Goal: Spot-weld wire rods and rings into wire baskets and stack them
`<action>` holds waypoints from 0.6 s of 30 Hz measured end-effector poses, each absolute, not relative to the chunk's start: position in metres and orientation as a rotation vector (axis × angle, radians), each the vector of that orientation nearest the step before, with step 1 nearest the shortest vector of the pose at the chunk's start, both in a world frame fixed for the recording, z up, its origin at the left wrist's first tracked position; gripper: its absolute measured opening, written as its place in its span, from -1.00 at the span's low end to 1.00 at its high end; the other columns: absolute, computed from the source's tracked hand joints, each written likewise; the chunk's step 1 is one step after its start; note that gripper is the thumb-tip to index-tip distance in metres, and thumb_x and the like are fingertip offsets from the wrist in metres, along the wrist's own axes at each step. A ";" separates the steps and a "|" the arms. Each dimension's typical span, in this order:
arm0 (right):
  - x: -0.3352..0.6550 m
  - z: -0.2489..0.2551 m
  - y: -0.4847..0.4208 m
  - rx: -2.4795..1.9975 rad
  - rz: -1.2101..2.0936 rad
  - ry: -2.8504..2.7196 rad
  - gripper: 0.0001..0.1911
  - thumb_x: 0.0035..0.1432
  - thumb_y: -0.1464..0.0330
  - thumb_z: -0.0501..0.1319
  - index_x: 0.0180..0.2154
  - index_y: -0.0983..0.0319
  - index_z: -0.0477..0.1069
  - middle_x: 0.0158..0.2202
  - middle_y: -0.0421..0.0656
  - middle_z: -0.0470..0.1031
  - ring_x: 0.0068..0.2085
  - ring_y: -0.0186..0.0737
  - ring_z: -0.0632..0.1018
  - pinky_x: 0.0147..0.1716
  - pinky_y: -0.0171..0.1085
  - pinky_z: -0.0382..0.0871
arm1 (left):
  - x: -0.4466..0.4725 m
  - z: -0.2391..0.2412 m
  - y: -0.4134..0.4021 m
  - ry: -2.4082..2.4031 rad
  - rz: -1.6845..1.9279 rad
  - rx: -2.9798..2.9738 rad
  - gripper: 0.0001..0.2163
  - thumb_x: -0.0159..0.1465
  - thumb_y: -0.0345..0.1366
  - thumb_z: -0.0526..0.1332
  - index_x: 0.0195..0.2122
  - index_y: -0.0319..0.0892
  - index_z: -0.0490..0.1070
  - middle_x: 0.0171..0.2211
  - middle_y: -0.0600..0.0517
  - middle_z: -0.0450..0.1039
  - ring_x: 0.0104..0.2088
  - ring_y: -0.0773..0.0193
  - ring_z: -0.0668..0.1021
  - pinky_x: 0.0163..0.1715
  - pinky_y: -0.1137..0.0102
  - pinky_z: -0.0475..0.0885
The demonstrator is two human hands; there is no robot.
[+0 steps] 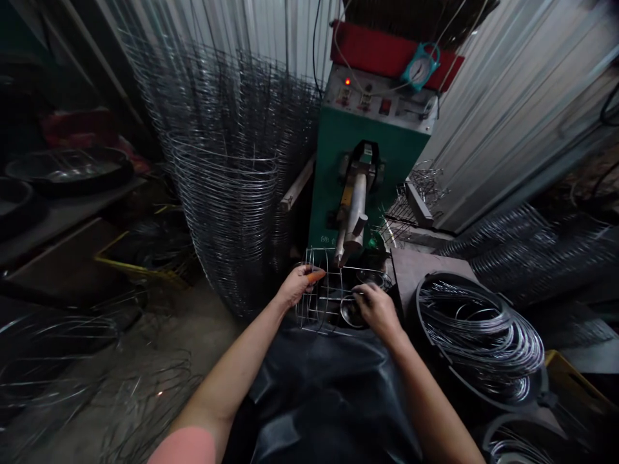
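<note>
A small wire frame [316, 314] of crossed thin rods is held in front of the spot welder, under its electrode arm [355, 209]. My left hand [297, 287] is closed on the frame's left side; an orange cover [316, 276] shows on one finger. My right hand [377, 309] is pinched at the frame's right, where a thin wire runs to its fingertips. Just beside these fingers is a round shiny piece [352, 313], partly hidden. Which parts the right fingers touch is hard to make out in the dim light.
The green welder body [324, 167] stands ahead, with a teal clock [420, 66] on top. Tall stacks of wire rings [227, 200] rise at the left. To the right sits a black tub [420, 322] of wire hoops [483, 332]. Loose wire frames [140, 406] lie on the floor at left.
</note>
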State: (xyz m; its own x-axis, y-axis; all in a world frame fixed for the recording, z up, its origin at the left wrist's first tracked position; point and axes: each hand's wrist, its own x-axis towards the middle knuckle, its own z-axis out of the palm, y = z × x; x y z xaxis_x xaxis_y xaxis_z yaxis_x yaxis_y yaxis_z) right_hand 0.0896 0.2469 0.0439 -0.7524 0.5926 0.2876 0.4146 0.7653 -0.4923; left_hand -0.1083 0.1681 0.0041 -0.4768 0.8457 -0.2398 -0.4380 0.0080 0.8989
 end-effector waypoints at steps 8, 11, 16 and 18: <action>0.095 0.014 0.306 -0.687 0.567 -2.254 -0.79 0.11 0.18 0.14 -0.38 0.14 0.46 -0.18 -0.08 0.41 -0.08 -0.06 0.35 -0.08 -0.05 0.24 | -0.107 0.001 0.171 1.393 1.737 0.428 -0.71 -0.19 -0.20 0.39 -0.47 -0.23 0.42 -0.54 0.09 0.34 -0.57 0.47 0.30 -0.65 0.56 0.06; 0.090 0.008 0.310 -0.630 0.560 -2.277 -0.80 0.13 0.20 0.13 -0.39 0.14 0.44 -0.13 -0.10 0.42 -0.07 -0.06 0.33 -0.05 -0.02 0.20 | -0.104 0.004 0.172 1.383 1.762 0.400 -0.71 -0.21 -0.21 0.39 -0.49 -0.22 0.42 -0.57 0.12 0.31 -0.58 0.48 0.27 -0.66 0.56 0.03; 0.089 0.003 0.319 -0.592 0.558 -2.293 -0.81 0.13 0.20 0.13 -0.39 0.14 0.43 -0.11 -0.12 0.43 -0.07 -0.05 0.30 -0.05 -0.02 0.20 | -0.099 0.009 0.175 1.324 1.794 0.336 -0.69 -0.26 -0.24 0.41 -0.51 -0.24 0.41 -0.61 0.13 0.26 -0.62 0.50 0.19 -0.69 0.55 -0.02; 0.089 0.001 0.322 -0.575 0.568 -2.291 -0.81 0.13 0.20 0.13 -0.38 0.14 0.43 -0.11 -0.12 0.43 -0.07 -0.06 0.30 -0.05 -0.03 0.20 | -0.099 0.009 0.176 1.320 1.796 0.312 -0.68 -0.28 -0.25 0.42 -0.50 -0.24 0.41 -0.60 0.13 0.26 -0.62 0.51 0.19 -0.69 0.56 -0.02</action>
